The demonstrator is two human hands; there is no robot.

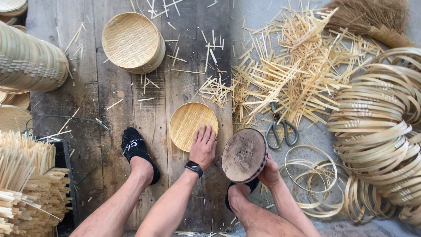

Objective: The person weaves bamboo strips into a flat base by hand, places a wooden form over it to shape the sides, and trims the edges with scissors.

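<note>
While our left hand [203, 147] rests flat, fingers open, on the light, springy woven tray [193, 125], our right hand [269, 172], at three o'clock, grips the heavy wooden disc [244, 155] by its rim.

- Under my left hand [203, 147] I see a small round tray [189, 123] of woven bamboo, pale yellow, matt, finely ribbed.
- My right hand [268, 172] grips a round wooden block [244, 155]: its face is rough, pitted and grey-brown (worn-looking, with darker edges).
- The floor planks [109, 87] are weathered wood, grey, matt and coarse-grained.
- The stack of woven trays [133, 42] has the same dry basket weave.
- The bamboo offcuts [289, 74] look like straw-coloured, splintery slivers.
- The bamboo hoops [381, 127] are smooth bent strips with a slight sheen.
- The scissors [280, 127] are dull grey metal.
- My wrist carries a glossy black watch [194, 167].
</note>
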